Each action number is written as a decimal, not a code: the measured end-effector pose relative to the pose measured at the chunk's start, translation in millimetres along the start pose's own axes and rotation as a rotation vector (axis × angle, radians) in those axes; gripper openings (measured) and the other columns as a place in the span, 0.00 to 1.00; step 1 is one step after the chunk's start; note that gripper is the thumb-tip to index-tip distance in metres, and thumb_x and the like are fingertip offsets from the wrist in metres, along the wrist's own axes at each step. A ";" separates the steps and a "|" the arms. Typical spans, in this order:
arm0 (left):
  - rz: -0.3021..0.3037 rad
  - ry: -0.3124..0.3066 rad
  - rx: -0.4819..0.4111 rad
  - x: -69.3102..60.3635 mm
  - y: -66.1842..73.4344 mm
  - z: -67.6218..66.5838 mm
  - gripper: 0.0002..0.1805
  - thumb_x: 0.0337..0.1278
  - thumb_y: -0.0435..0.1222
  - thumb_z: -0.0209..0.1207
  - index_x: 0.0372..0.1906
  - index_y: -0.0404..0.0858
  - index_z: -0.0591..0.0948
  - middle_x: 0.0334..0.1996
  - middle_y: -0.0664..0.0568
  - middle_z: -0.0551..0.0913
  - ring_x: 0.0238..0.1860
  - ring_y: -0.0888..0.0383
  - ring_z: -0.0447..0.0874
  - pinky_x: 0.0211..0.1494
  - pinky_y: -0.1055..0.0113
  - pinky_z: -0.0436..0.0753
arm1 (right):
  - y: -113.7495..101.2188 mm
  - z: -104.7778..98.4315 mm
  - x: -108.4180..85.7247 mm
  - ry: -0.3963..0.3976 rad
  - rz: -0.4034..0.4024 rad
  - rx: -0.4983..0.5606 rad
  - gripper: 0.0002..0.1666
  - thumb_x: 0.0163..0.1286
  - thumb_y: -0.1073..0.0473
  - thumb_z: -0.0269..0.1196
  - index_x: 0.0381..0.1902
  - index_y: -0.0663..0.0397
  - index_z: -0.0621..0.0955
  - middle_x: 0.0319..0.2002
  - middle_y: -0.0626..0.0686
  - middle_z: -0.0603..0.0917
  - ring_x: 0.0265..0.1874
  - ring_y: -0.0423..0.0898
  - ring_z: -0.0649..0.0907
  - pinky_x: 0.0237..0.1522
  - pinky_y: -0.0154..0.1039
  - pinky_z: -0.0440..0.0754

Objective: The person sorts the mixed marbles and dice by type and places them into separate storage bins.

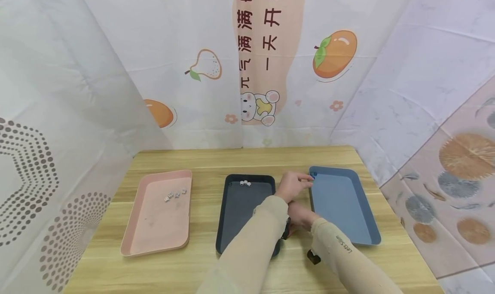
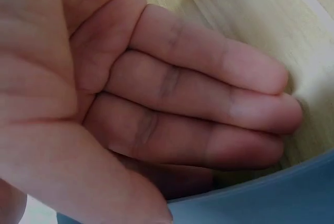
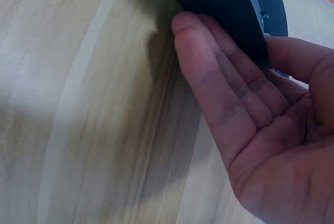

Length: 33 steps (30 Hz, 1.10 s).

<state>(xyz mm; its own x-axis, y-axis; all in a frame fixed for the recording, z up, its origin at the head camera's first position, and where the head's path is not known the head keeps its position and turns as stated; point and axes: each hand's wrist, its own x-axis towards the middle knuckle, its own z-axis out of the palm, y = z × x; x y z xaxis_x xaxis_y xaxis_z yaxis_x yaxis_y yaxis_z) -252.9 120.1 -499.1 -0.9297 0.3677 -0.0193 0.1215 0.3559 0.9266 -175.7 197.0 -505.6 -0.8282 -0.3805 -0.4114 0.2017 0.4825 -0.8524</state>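
Note:
My arms cross, the left over the right. My left hand [image 1: 292,185] is at the far left corner of a blue tray [image 1: 340,203]; its thumb lies over the rim and its fingers [image 2: 209,93] are along the outer wall. My right hand [image 1: 300,214] reaches to the right side of a dark navy tray [image 1: 241,216], pinching its edge between thumb and fingers [image 3: 201,62]. Three white dice [image 1: 245,182] sit near the dark tray's far edge, and a small dark piece [image 1: 230,183] is in its corner. A small blue piece [image 1: 313,174] lies in the blue tray's corner.
A pink tray [image 1: 154,238] stands at the left with several white dice [image 1: 176,195] in it. All three trays rest on a wood-grain table [image 1: 205,160]. Printed cloth [image 1: 209,126] hangs behind the table and at both sides.

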 end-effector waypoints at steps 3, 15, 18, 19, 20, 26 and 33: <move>-0.001 -0.013 0.005 0.9 0.9 -0.8 0.08 0.65 0.41 0.68 0.47 0.52 0.92 0.51 0.61 0.87 0.39 0.64 0.78 0.41 0.65 0.81 | 2.7 -0.3 2.0 -0.003 0.001 0.037 0.27 0.71 0.64 0.67 0.63 0.65 0.73 0.48 0.64 0.80 0.26 0.51 0.83 0.27 0.51 0.88; -0.010 -0.013 0.020 1.8 2.9 -6.8 0.06 0.64 0.42 0.69 0.43 0.55 0.92 0.49 0.62 0.88 0.39 0.63 0.79 0.41 0.65 0.81 | 8.0 2.8 -5.3 -0.025 0.025 0.039 0.10 0.70 0.70 0.56 0.32 0.66 0.83 0.23 0.64 0.86 0.23 0.57 0.88 0.30 0.50 0.89; -0.005 -0.007 0.024 2.1 2.3 -10.1 0.07 0.65 0.41 0.68 0.44 0.52 0.92 0.48 0.61 0.88 0.37 0.63 0.78 0.38 0.66 0.80 | 11.2 5.0 -9.8 -0.063 0.018 0.061 0.12 0.68 0.74 0.51 0.32 0.69 0.81 0.24 0.65 0.87 0.23 0.56 0.89 0.30 0.50 0.89; -0.003 -0.006 0.025 2.2 1.8 -11.5 0.07 0.65 0.41 0.68 0.44 0.52 0.92 0.48 0.61 0.88 0.36 0.63 0.77 0.37 0.67 0.79 | 12.3 6.0 -11.4 -0.074 0.016 0.063 0.12 0.68 0.74 0.50 0.31 0.70 0.81 0.25 0.65 0.87 0.23 0.55 0.89 0.30 0.50 0.89; -0.005 -0.004 0.021 2.4 1.6 -12.9 0.07 0.65 0.41 0.68 0.44 0.52 0.92 0.48 0.60 0.88 0.34 0.63 0.76 0.35 0.67 0.77 | 13.3 6.8 -12.9 -0.085 0.013 0.067 0.13 0.70 0.72 0.51 0.31 0.71 0.81 0.25 0.65 0.87 0.23 0.55 0.89 0.30 0.50 0.89; -0.020 0.004 0.009 3.2 -0.6 -18.8 0.08 0.65 0.40 0.68 0.47 0.48 0.92 0.48 0.57 0.89 0.27 0.61 0.69 0.27 0.66 0.68 | 20.7 9.7 -24.6 -0.154 -0.018 0.097 0.17 0.76 0.60 0.61 0.31 0.68 0.85 0.29 0.65 0.88 0.25 0.53 0.89 0.32 0.49 0.90; -0.006 0.008 0.021 6.8 -3.0 -20.3 0.11 0.64 0.41 0.69 0.48 0.45 0.91 0.49 0.56 0.89 0.36 0.62 0.77 0.32 0.67 0.74 | 28.9 11.6 -37.9 -0.171 0.007 0.116 0.16 0.77 0.55 0.62 0.39 0.65 0.87 0.31 0.64 0.88 0.27 0.52 0.89 0.33 0.47 0.90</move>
<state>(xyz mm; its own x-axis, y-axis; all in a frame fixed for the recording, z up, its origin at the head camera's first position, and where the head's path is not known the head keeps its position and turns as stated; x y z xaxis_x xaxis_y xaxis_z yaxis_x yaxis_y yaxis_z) -266.6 104.1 -494.4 -0.9330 0.3592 -0.0218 0.1232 0.3757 0.9185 -132.5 216.2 -518.4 -0.7279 -0.5105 -0.4577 0.2742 0.3950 -0.8768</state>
